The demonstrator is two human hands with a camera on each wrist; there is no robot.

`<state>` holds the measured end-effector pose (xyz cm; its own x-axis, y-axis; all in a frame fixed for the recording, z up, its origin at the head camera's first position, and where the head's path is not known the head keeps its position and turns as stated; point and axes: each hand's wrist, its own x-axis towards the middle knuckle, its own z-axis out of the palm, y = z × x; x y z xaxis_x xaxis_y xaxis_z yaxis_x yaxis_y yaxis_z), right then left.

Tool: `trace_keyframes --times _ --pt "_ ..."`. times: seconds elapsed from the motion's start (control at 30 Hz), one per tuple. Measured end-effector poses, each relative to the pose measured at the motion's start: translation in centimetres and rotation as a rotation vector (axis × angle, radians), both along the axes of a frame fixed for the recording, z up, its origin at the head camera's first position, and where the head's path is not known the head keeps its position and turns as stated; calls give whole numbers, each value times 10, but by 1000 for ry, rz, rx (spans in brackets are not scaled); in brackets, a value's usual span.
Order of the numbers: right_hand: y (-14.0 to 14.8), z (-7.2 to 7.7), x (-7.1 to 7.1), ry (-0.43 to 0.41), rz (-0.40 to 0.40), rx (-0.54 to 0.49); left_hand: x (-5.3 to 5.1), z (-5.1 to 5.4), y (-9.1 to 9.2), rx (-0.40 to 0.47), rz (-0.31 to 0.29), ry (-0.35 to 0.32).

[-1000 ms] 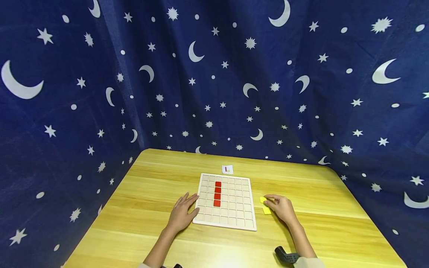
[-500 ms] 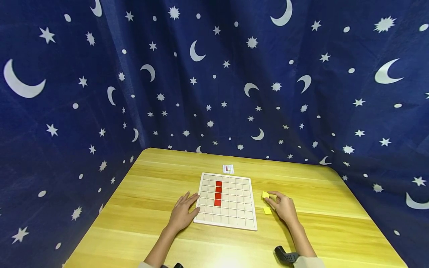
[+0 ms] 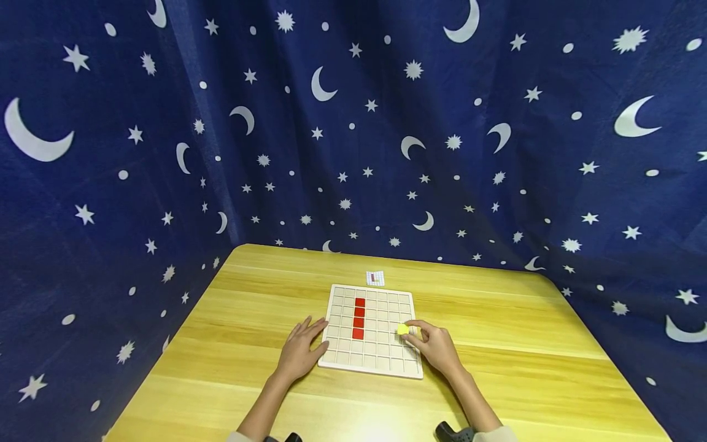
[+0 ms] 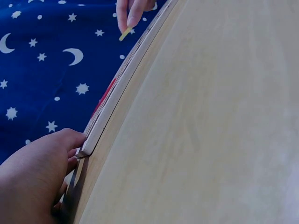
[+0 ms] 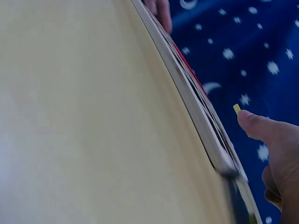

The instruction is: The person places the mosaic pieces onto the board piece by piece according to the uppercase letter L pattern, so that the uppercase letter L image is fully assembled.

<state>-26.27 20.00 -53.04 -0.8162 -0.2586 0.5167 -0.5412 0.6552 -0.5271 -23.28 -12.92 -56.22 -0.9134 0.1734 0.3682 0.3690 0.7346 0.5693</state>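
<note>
A pale wooden grid board point(image 3: 381, 362) lies on the table, with a column of red square tiles point(image 3: 359, 322) in its left half. My left hand point(image 3: 298, 353) rests at the board's left edge, thumb and fingertips touching the rim; the left wrist view shows the thumb point(image 4: 70, 138) against the board's corner. My right hand point(image 3: 436, 347) pinches a yellow square tile point(image 3: 403, 329) between thumb and fingers, over the right-hand columns of the grid. The right wrist view shows this yellow tile point(image 5: 237, 108) edge-on, raised above the board. No other yellow tile shows in the head view.
A small printed grid card point(image 3: 375, 279) lies behind the board. The wooden table point(image 3: 265, 288) extends around it, backed by a dark blue curtain point(image 3: 375, 153) with moons and stars. A black wrist device point(image 3: 454, 433) sits at the right wrist.
My right hand has taken hold of a yellow tile on the right and carried it left over the board. The second yellow tile is no longer visible. My left hand stays put.
</note>
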Motion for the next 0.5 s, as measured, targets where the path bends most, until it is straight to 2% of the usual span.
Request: trace_keyframes --times 0.13,0.37,0.5 --pt "-19 0 4 -13 53 8 -1 0 0 -2 3 11" --pt "-42 -3 5 -47 75 52 -2 -2 0 12 3 23" --pt "-52 -3 4 -26 91 74 -1 0 1 16 1 10"
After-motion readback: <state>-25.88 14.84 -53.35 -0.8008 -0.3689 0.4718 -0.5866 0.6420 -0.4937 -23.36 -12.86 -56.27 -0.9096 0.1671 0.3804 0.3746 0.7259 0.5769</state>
